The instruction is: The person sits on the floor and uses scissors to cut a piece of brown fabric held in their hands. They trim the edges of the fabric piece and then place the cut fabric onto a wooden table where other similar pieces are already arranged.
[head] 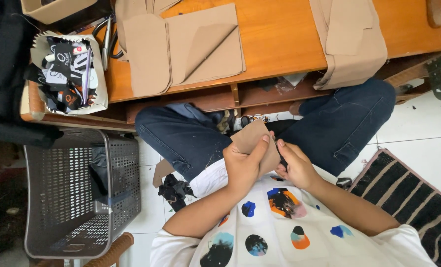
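Head view | left hand (243,165), right hand (295,165) fingers pinch tan fabric piece (250,138) | lower edge hidden

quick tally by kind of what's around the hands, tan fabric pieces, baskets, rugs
Tan fabric piece held in both hands: 1
Tan fabric stacks on the orange wooden table: 2, at and
Grey perforated plastic basket: 1
Dark striped woven rug: 1
Total: 5

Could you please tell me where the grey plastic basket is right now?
In the head view, the grey plastic basket stands on the floor at lower left, below the low wooden table and left of the person's left hand.
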